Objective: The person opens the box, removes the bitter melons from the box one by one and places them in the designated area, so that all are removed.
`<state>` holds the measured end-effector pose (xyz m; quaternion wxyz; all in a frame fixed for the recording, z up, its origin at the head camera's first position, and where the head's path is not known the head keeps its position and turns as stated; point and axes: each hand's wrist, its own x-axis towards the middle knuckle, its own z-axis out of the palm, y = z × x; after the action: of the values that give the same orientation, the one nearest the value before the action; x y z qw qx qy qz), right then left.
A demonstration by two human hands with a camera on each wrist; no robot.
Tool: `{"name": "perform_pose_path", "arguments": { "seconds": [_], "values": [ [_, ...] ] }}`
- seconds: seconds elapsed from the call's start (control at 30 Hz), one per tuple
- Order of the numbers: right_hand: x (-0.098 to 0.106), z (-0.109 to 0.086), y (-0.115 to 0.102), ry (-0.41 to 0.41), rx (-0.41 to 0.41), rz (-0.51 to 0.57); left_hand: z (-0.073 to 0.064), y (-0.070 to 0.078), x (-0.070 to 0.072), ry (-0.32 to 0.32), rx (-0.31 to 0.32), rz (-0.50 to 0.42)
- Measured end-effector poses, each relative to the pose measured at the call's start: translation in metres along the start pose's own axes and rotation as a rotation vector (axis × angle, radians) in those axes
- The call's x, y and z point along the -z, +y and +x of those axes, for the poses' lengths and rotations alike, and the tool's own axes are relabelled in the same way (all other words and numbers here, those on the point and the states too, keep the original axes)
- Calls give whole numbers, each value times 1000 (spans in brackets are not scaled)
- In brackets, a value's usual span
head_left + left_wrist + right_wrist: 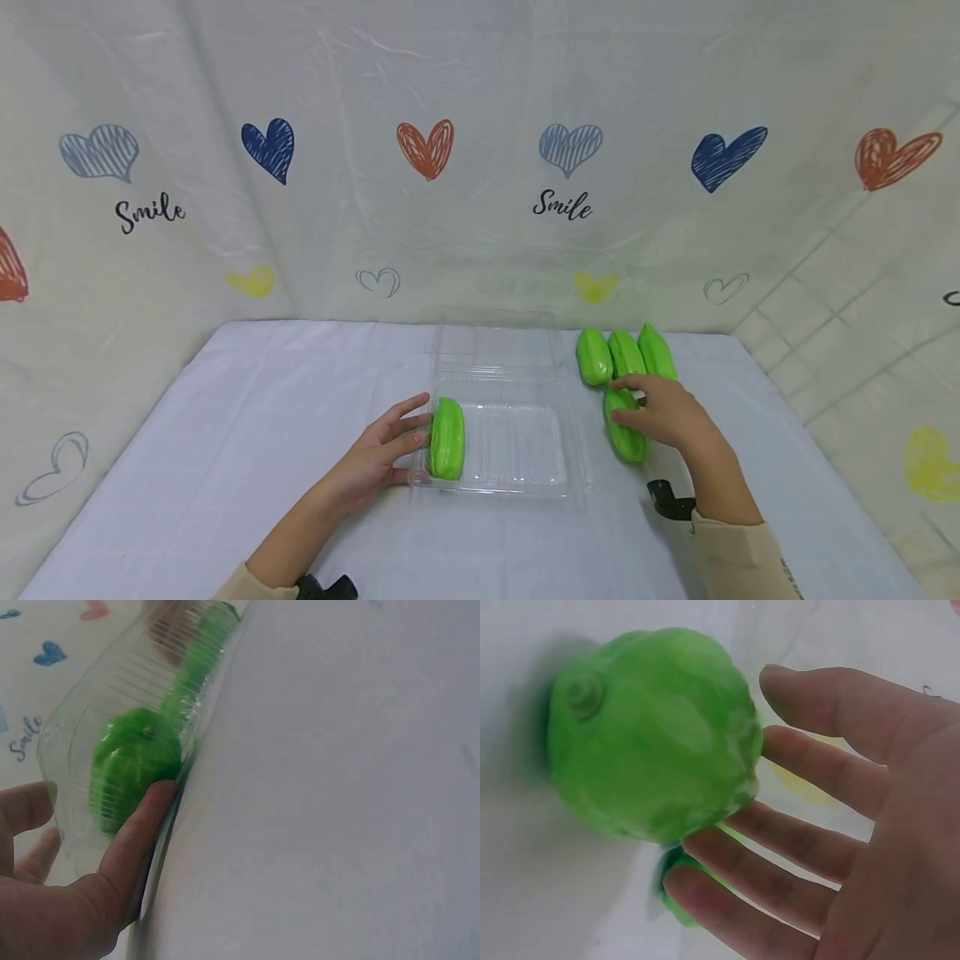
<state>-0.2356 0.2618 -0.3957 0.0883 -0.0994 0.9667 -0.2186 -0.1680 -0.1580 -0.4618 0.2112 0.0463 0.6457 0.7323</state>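
A clear plastic clamshell box point(517, 486) lies with its lid raised, and one glossy, ribbed green vegetable point(447, 439) rests lengthwise along its left wall. My left hand point(378, 450) steadies that left wall with spread, fairly straight fingers. Seen from the left wrist, a finger point(139, 832) touches the box near the green vegetable's end. To the box's right, my right hand point(663, 410) reaches over another green vegetable point(626, 437). In the right wrist view, its fingers point(810, 761) lie straight beside the vegetable point(652, 735), thumb apart.
Three more green vegetables point(595, 358) lie side by side behind the right hand, near the table's back edge. White cloth covers the table point(247, 433). A backdrop point(480, 67) printed with hearts hangs behind it. Black wrist mounts point(670, 502) sit by each forearm.
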Motion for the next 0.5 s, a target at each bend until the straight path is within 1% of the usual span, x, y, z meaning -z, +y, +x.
{"name": "perform_pose_path", "arguments": {
  "seconds": [0.2, 0.5],
  "values": [
    [6, -3, -6, 32, 3, -37, 0, 0, 0, 1, -2, -3],
    [10, -9, -21, 109, 70, -32, 0, 0, -1, 3, -4, -8]
  ]
}}
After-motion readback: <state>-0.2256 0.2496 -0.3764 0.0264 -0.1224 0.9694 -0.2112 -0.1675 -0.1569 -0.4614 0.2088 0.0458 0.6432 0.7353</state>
